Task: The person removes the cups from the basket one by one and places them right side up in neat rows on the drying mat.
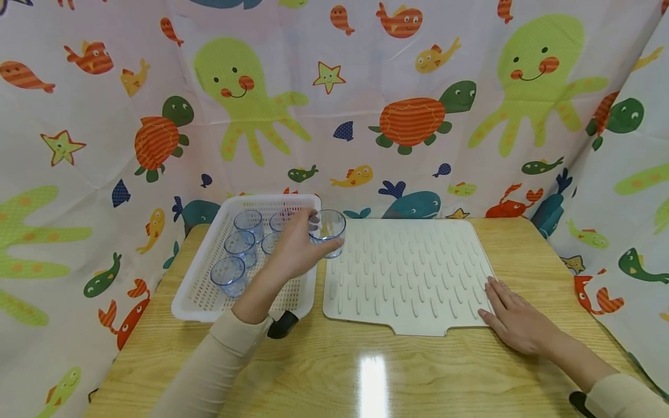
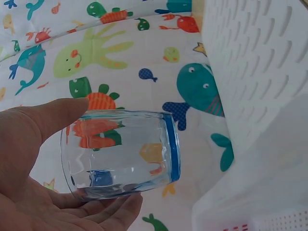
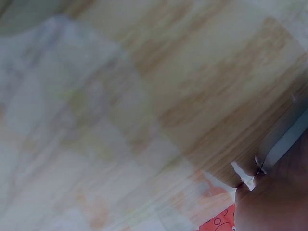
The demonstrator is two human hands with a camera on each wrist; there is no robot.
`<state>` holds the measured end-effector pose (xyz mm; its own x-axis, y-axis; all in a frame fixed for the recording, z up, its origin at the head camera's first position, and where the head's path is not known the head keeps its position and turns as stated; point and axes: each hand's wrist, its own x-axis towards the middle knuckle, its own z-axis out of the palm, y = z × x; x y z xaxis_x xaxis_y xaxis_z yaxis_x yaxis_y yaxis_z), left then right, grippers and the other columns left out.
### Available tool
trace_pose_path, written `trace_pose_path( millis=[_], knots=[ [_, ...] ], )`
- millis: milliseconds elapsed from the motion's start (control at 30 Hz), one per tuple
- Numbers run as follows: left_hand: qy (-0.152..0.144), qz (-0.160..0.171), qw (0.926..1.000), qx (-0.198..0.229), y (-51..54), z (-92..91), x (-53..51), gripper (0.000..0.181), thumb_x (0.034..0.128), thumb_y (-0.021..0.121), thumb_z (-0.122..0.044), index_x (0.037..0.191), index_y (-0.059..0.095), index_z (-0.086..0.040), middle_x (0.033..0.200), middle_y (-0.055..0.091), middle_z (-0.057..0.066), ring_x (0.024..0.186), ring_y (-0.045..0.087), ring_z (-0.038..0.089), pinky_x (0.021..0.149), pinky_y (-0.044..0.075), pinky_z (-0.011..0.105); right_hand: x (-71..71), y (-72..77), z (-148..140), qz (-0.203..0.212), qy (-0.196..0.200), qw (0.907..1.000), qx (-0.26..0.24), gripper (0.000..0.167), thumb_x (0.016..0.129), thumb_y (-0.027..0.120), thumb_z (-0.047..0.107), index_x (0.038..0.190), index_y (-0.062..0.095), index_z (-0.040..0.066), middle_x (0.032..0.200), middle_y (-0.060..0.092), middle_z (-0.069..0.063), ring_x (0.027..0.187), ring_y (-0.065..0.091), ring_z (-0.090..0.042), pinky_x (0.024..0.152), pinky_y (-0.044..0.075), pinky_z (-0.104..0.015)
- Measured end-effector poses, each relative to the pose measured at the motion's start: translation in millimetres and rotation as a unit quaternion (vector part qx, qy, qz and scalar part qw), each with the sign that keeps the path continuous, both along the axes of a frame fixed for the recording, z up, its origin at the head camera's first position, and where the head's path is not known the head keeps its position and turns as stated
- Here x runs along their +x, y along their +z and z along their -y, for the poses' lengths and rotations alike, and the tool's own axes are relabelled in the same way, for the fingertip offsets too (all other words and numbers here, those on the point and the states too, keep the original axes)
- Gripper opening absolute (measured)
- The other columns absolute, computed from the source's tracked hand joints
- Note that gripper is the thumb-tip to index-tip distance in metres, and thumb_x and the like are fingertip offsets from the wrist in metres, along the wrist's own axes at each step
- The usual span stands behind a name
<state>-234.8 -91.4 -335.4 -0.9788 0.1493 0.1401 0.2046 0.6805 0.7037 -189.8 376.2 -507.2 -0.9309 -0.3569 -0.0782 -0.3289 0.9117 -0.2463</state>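
Observation:
A clear drinking glass with a blue rim (image 1: pixel 328 232) is gripped by my left hand (image 1: pixel 297 247), above the gap between the basket and the mat. In the left wrist view the thumb lies on one side of the glass (image 2: pixel 122 154) and the fingers curl round the other. Several like glasses (image 1: pixel 229 276) stand upright in the white plastic basket (image 1: pixel 180 305), some partly hidden by the hand. My right hand (image 1: pixel 517 316) rests flat at the right edge of the white ridged drying mat (image 1: pixel 413 273), fingers straight. The right wrist view is mostly blurred.
Basket and mat lie side by side on a wooden table (image 1: pixel 292 371). A curtain printed with sea animals (image 1: pixel 345 168) hangs behind the table and on both sides. Dark straps (image 1: pixel 283 325) sit at the wrists.

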Motion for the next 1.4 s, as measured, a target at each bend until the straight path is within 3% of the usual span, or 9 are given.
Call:
trace_pose_path(
  millis=[567, 967, 1400],
  knots=[
    [-0.018, 0.015, 0.9997, 0.011, -1.1, -26.4, -7.2, 0.083, 0.0864, 0.082, -0.038, 0.148, 0.041, 0.000, 0.144, 0.051, 0.017, 0.129, 0.051, 0.034, 0.104, 0.047, 0.052, 2.1, 0.8, -3.6, 0.004, -0.006, 1.0000, -0.002, 0.079, 0.110, 0.039, 0.047, 0.157, 0.018, -0.013, 0.164, 0.013, -0.034, 0.151, 0.013, -0.051, 0.126, 0.002, -0.053],
    [-0.031, 0.036, 0.9982, 0.037, -7.6, -42.0, -11.1, 0.081, 0.0870, 0.082, -0.035, 0.146, 0.042, 0.001, 0.142, 0.053, 0.019, 0.131, 0.052, 0.036, 0.105, 0.048, 0.050, 2.7, -0.7, -1.9, 0.006, -0.008, 0.9999, -0.008, 0.080, 0.109, 0.041, 0.047, 0.157, 0.019, -0.013, 0.165, 0.013, -0.033, 0.151, 0.013, -0.051, 0.124, 0.008, -0.059],
    [-0.049, 0.033, 0.9973, 0.044, -10.3, -62.8, -16.6, 0.078, 0.0873, 0.082, -0.034, 0.145, 0.043, 0.001, 0.141, 0.053, 0.017, 0.129, 0.053, 0.034, 0.101, 0.052, 0.045, 0.5, -1.4, 0.2, 0.002, -0.004, 1.0000, -0.005, 0.080, 0.109, 0.040, 0.048, 0.157, 0.018, -0.013, 0.165, 0.012, -0.033, 0.151, 0.013, -0.051, 0.126, -0.002, -0.050]
  ],
)
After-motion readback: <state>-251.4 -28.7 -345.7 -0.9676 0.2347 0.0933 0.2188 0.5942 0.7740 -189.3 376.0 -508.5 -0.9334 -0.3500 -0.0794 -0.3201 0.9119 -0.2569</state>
